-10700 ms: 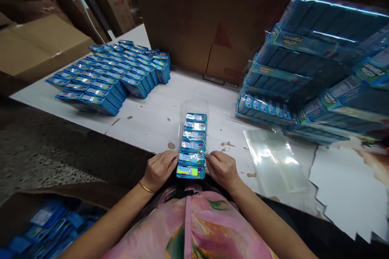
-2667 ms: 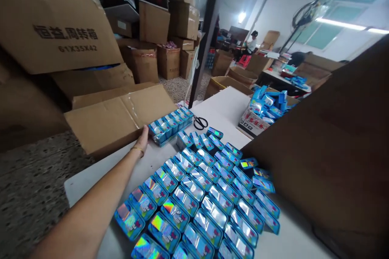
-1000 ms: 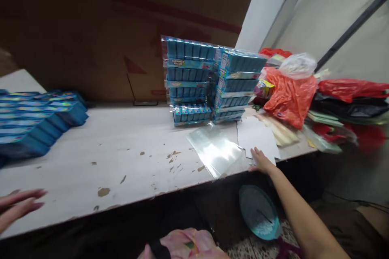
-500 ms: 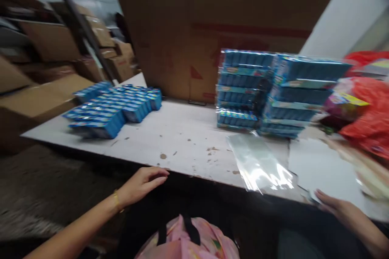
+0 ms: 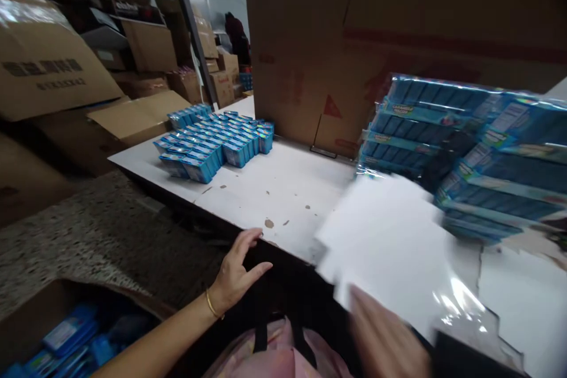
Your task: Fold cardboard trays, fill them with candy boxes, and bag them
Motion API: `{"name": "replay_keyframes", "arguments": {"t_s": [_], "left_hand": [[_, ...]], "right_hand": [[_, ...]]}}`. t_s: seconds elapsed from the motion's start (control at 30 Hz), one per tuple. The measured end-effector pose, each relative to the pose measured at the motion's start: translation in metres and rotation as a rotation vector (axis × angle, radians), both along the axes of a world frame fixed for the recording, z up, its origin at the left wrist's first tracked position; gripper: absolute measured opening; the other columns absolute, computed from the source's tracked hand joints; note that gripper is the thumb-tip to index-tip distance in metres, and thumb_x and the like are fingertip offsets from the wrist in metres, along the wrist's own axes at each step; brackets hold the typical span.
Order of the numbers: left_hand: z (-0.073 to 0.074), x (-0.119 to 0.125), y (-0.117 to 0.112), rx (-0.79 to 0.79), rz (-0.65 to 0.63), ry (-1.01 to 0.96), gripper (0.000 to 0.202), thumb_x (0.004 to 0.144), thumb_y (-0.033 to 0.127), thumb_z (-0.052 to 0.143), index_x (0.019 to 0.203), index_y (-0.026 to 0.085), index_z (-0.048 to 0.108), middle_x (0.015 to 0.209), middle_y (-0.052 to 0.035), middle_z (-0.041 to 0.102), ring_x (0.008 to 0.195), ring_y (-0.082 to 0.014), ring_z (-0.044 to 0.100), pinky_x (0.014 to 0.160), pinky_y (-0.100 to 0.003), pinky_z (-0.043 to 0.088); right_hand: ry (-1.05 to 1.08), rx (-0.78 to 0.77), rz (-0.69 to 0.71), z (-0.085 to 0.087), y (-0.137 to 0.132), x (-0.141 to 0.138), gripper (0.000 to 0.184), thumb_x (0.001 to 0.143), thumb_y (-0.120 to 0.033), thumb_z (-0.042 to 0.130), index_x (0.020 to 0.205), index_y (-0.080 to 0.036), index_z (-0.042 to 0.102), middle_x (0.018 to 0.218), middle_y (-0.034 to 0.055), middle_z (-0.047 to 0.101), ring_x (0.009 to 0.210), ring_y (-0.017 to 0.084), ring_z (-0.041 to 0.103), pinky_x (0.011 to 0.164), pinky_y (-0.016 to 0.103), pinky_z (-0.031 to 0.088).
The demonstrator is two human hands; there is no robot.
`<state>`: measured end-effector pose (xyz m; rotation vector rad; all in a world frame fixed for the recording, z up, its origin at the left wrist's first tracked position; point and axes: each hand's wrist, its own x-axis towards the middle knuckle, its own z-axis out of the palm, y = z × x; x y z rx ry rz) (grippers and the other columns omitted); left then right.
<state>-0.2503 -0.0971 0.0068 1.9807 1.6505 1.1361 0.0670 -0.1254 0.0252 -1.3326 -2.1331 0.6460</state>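
My right hand (image 5: 385, 336), smeared by motion, grips a white cardboard sheet (image 5: 390, 242) with a stepped outline at its near edge. The sheet is over the table's front part and partly covers a clear plastic bag (image 5: 469, 307). By the table's front edge, my left hand (image 5: 237, 274) holds nothing, thumb and fingers apart, with a gold-coloured bangle on its wrist. Several small blue boxes (image 5: 208, 153) stand in close rows on the left of the white table (image 5: 292, 189).
Two stacks of blue display packs, the left stack (image 5: 407, 136) and the right stack (image 5: 514, 165), stand at the right. More white card (image 5: 527, 301) lies at the right edge. Behind rises a large brown carton (image 5: 301, 71). A lower-left box holds blue packs (image 5: 66, 333).
My right hand has come left from the white card at the right, bringing a sheet over the table. The left hand's fingers have spread. The view has turned left.
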Motion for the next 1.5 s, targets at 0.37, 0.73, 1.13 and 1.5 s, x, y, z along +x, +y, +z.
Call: {"name": "replay_keyframes", "arguments": {"t_s": [0.37, 0.73, 1.13, 1.5], "left_hand": [[-0.084, -0.049, 0.054, 0.033, -0.119, 0.535, 0.036, 0.082, 0.024, 0.047, 0.118, 0.032, 0.049, 0.125, -0.0033, 0.05, 0.119, -0.0227, 0.038, 0.096, -0.044, 0.026], [-0.045, -0.024, 0.093, -0.015, -0.233, 0.528, 0.026, 0.087, 0.029, 0.039, 0.085, 0.02, 0.063, 0.092, -0.0049, 0.062, 0.094, -0.0175, 0.051, 0.085, -0.035, 0.036], [-0.021, -0.018, 0.1, -0.175, -0.504, 0.706, 0.031, 0.088, 0.03, 0.036, 0.076, 0.016, 0.06, 0.079, -0.004, 0.058, 0.077, -0.0129, 0.049, 0.071, -0.024, 0.041], [-0.016, 0.012, 0.088, -0.207, -0.355, 0.843, 0.035, 0.087, 0.032, 0.036, 0.07, 0.014, 0.061, 0.076, -0.0071, 0.058, 0.077, -0.0161, 0.05, 0.061, -0.025, 0.038]], "right_hand": [[-0.422, 0.366, 0.35, -0.082, 0.1, -0.128, 0.052, 0.079, -0.024, 0.054, 0.126, -0.015, 0.037, 0.127, 0.0136, 0.043, 0.112, 0.027, 0.04, 0.087, 0.041, 0.04], [-0.296, 0.302, 0.461, -0.089, 0.124, -0.09, 0.036, 0.088, -0.015, 0.035, 0.119, -0.024, 0.051, 0.124, 0.0009, 0.051, 0.117, 0.016, 0.04, 0.094, 0.031, 0.037], [-0.275, 0.277, 0.392, -0.082, 0.113, -0.056, 0.043, 0.08, -0.014, 0.048, 0.122, -0.02, 0.046, 0.126, 0.0069, 0.048, 0.118, 0.022, 0.037, 0.096, 0.04, 0.033], [-0.402, 0.375, 0.367, -0.046, 0.151, -0.097, 0.019, 0.084, -0.018, 0.045, 0.078, -0.018, 0.063, 0.074, 0.0052, 0.063, 0.076, 0.017, 0.048, 0.069, 0.031, 0.031]]}}
